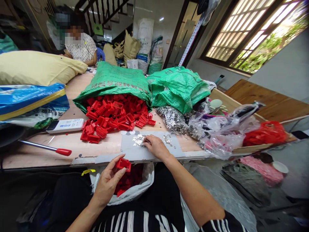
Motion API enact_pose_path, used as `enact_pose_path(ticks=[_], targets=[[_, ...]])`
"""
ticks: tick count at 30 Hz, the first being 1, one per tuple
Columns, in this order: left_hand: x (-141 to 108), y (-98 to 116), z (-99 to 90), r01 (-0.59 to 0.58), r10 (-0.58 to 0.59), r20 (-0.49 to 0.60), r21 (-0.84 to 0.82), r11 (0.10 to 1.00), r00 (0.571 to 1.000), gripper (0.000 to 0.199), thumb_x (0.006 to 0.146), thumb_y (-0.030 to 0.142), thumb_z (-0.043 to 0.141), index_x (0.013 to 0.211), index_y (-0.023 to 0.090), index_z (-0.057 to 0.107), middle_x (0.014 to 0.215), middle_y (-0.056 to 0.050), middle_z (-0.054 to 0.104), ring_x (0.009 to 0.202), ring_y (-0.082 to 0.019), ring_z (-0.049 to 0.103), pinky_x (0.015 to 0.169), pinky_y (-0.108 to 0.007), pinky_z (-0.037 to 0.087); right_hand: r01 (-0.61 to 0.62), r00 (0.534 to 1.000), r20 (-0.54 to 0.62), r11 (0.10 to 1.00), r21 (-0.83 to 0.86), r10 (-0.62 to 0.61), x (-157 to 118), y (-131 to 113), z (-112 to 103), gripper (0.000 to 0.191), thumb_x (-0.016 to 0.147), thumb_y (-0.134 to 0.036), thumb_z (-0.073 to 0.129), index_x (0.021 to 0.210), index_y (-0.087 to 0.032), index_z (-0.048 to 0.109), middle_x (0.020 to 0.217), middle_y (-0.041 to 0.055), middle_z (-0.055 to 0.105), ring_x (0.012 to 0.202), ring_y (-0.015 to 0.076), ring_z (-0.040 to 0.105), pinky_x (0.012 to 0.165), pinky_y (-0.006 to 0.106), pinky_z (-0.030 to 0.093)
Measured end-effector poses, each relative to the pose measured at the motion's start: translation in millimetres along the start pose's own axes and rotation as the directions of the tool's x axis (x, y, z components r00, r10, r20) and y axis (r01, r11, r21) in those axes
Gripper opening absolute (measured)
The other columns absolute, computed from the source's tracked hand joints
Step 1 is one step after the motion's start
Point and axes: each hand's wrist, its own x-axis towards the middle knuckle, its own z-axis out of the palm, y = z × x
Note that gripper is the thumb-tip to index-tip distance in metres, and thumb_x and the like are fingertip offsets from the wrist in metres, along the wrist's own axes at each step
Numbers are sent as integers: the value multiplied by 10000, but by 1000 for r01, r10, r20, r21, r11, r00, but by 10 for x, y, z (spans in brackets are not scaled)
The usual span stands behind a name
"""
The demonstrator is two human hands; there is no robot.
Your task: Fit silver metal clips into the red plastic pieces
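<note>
My left hand (pixel 108 178) holds a red plastic piece (pixel 124 164) between thumb and fingers, above an open white sack (pixel 147 182) on my lap with more red pieces inside. My right hand (pixel 154 145) rests its closed fingertips at a pile of small shiny metal parts (pixel 138 140) on a grey sheet (pixel 149 154). What those fingertips grip is too small to make out. A smaller scatter of metal parts (pixel 167 140) lies right of that hand. Behind, a heap of red pieces (pixel 113 112) spills from a green sack (pixel 118 75).
A red-tipped metal lever (pixel 63 151) and a white box (pixel 69 125) are at the left. Bags of metal parts (pixel 171 118) and a wooden tray (pixel 256 148) with plastic bags stand right. A person (pixel 80 48) sits across the table (pixel 74 88).
</note>
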Motion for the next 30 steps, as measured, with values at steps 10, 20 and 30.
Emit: enact_pose_path(ticks=[10, 20, 30], targets=[[-16, -22, -33, 57, -55, 27, -93, 994, 998, 530, 809, 380, 649, 1296, 216, 521, 1006, -44, 710, 1015, -210, 636, 876, -284, 519, 39, 993, 115, 995, -92, -28, 229, -312, 166, 89, 863, -191, 572, 893, -216, 652, 946, 40, 629, 858, 188, 589, 716, 264, 391], [27, -58, -39, 42, -43, -5, -192, 980, 999, 560, 821, 345, 651, 1343, 253, 470, 1109, -26, 690, 984, -163, 635, 912, -262, 491, 66, 995, 81, 997, -38, -62, 199, -350, 101, 103, 840, -128, 516, 909, -196, 551, 880, 33, 629, 808, 174, 571, 707, 260, 372], [89, -24, -18, -38, 33, -37, -130, 991, 999, 519, 823, 327, 653, 1322, 273, 523, 1228, -8, 665, 1139, -166, 587, 1013, -256, 427, -110, 980, 187, 625, 773, -59, -148, -466, 210, 240, 727, -287, 648, 864, -208, 467, 699, -52, 537, 603, 106, 466, 577, 218, 361]])
